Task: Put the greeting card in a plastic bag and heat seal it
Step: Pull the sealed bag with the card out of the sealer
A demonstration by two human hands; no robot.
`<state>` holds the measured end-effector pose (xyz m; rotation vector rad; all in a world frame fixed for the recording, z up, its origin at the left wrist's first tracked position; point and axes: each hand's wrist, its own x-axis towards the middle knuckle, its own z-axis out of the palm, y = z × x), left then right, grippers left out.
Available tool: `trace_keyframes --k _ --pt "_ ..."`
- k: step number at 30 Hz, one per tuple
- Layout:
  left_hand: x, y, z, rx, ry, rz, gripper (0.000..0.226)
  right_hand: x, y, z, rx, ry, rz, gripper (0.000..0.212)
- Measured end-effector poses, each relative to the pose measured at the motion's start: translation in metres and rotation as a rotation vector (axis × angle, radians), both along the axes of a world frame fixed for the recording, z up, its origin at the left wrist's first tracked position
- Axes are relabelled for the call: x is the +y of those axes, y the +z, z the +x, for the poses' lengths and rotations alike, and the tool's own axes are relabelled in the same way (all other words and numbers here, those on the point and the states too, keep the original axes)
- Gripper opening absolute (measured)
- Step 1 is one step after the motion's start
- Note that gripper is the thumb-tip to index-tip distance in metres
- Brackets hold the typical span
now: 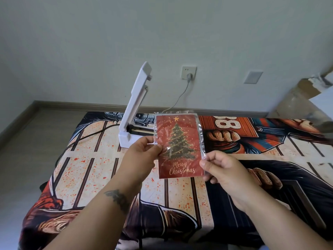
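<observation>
A red greeting card [180, 147] with a Christmas tree and the words "Merry Christmas" is held upright above the table. Its upper part sits inside a clear plastic bag [201, 134]; its lower edge sticks out below the bag's open end. My left hand [144, 152] pinches the bag's left edge. My right hand [221, 168] pinches the bag and card at the lower right. Behind the card stands a white heat sealer [132, 109] with its lid raised.
The table carries a colourful printed cloth [93, 159]. The sealer's grey cord [182, 94] runs to a wall socket [188, 73]. A dark cable [75, 141] trails off the left side. A cardboard box [302, 98] stands at the right.
</observation>
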<state>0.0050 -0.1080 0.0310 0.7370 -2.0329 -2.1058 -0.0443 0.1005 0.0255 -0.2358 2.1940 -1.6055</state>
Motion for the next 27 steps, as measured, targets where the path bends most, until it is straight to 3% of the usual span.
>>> trace_keyframes --k 4,7,12,27 --pt "0.013 0.0 0.0 -0.001 -0.017 -0.048 0.012 0.011 0.0 -0.001 0.051 -0.075 -0.017 0.011" --pt "0.025 -0.004 0.001 -0.063 -0.1 -0.201 0.024 0.024 0.0 -0.007 0.074 -0.161 -0.047 0.007" --pt "0.055 -0.017 -0.002 -0.084 -0.171 -0.406 0.005 0.046 -0.008 -0.014 0.076 -0.209 -0.042 0.007" --pt "0.104 -0.058 -0.026 -0.104 -0.24 -0.735 0.016 0.08 -0.05 -0.036 0.164 -0.237 0.388 0.015"
